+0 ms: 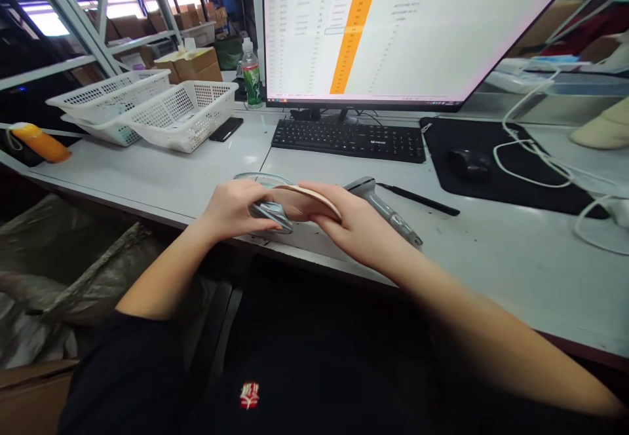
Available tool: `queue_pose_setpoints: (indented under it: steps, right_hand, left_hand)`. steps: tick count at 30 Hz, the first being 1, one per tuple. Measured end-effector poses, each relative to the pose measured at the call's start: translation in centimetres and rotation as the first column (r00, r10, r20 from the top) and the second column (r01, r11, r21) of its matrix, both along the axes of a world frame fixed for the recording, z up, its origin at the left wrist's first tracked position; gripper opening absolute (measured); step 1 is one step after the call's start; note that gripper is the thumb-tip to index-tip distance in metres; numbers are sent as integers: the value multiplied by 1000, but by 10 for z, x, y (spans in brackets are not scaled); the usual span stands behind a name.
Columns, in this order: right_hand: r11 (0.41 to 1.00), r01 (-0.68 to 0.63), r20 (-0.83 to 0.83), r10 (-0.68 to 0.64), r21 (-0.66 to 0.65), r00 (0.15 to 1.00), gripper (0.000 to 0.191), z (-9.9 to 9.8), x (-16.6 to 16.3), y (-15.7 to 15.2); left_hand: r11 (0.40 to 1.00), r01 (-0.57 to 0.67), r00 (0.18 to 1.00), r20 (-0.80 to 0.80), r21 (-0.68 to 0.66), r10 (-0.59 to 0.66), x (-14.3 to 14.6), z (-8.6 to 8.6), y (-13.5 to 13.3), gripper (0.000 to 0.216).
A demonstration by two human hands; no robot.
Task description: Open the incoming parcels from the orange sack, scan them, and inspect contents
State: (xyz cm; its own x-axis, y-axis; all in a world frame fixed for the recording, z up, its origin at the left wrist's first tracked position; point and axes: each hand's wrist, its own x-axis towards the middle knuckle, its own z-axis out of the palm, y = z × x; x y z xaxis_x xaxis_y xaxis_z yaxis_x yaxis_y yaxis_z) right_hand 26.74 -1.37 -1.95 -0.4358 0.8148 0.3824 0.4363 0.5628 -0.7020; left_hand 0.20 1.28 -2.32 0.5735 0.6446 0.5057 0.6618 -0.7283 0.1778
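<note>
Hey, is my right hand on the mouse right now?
No, your right hand grips a curved tan piece, apart from the mouse.

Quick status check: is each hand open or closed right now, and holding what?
Left hand: closed, holding crumpled clear plastic.
Right hand: closed, holding a curved tan piece.

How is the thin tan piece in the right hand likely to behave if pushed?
The tan piece probably flexes springily rather than flopping, since it shows a smooth arc at the right hand. Its thin edge suggests it is light for its size.
</note>
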Motion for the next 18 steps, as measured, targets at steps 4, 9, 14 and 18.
queue_pose_setpoints:
  steps: [4,9,14,18]
  right_hand:
    - [999,52,119,-52,7,992,59,-7,-6,5]
    - [954,249,139,-273,170,952,15,-14,12,-1]
    - [971,173,327,-219,163,920,17,-25,-1,6]
    - [990,112,510,-143,91,848,25,-22,-10,17]
  left_hand:
    - [997,68,995,73,18,-70,10,-5,-2,51]
    - [1000,7,989,145,21,-9,0,-14,2,51]
    - [992,123,966,230,-5,-119,7,-13,9,53]
    - [993,117,964,239,10,-116,14,-11,10,48]
